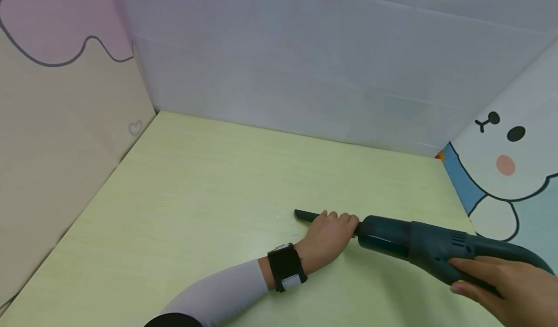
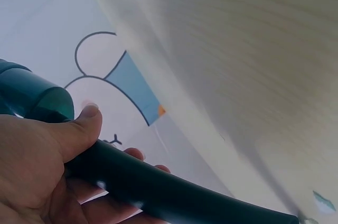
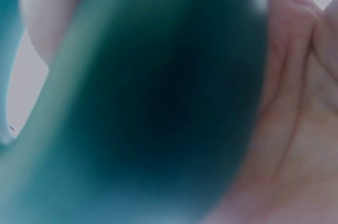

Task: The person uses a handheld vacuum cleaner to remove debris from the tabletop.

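Observation:
A dark green handheld vacuum cleaner (image 1: 436, 242) is held above the table at the right of the head view. My right hand (image 1: 514, 288) grips its handle (image 3: 158, 97), which fills the right wrist view, blurred. My left hand (image 1: 329, 240) holds the long narrow nozzle (image 2: 174, 187) near the dust cup (image 2: 37, 94), thumb on one side and fingers on the other. The nozzle's tip (image 1: 301, 214) points left, close to the tabletop. Small pale paper scraps (image 1: 294, 233) lie beside it; one scrap (image 2: 323, 202) shows near the tip in the left wrist view.
The pale yellow table (image 1: 196, 181) meets a grey-white back wall (image 1: 283, 65). A beige and pink panel (image 1: 65, 138) stands along the left side, and a panel with a cartoon animal (image 1: 501, 191) along the right. A black band (image 1: 286, 267) is strapped round my left wrist.

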The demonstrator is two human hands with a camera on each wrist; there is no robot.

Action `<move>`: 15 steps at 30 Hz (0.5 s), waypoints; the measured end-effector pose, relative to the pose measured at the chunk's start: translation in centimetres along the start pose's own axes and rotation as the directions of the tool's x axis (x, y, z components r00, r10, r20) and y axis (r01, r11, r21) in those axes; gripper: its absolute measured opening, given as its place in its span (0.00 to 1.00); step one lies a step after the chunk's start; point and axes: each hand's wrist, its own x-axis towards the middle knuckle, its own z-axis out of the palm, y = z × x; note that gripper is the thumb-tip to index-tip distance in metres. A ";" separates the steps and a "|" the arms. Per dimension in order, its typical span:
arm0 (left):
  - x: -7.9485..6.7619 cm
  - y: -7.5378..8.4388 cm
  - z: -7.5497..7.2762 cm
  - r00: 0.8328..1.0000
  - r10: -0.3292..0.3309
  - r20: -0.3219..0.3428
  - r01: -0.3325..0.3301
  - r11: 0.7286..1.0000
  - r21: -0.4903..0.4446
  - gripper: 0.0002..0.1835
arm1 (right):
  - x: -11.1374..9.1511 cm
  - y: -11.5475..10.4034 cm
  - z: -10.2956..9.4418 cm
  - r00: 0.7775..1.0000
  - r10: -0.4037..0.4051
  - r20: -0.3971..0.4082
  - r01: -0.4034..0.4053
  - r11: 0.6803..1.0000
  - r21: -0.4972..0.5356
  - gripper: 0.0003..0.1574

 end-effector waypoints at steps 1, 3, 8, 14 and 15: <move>-0.1 -0.1 0.0 1.000 -0.002 0.002 0.002 1.000 0.003 0.16 | 0.1 -0.1 -0.1 1.000 -0.002 0.006 0.002 1.000 0.000 0.32; -0.2 -0.2 0.0 1.000 -0.003 0.004 0.003 1.000 0.010 0.16 | 0.2 -0.3 -0.2 1.000 -0.009 0.020 0.009 1.000 0.002 0.33; -0.7 -0.6 0.1 1.000 0.000 -0.010 0.000 1.000 0.021 0.15 | 0.4 -0.9 -0.6 0.998 -0.012 0.058 0.012 1.000 0.006 0.36; -1.2 -1.1 0.1 1.000 -0.011 -0.020 0.011 0.999 0.030 0.15 | 0.6 -1.6 -0.7 0.998 -0.010 0.067 0.010 1.000 -0.001 0.37; -1.3 -1.1 0.1 1.000 -0.010 -0.020 0.011 1.000 0.028 0.15 | 0.6 -1.6 -0.7 0.998 -0.013 0.068 0.013 1.000 -0.001 0.36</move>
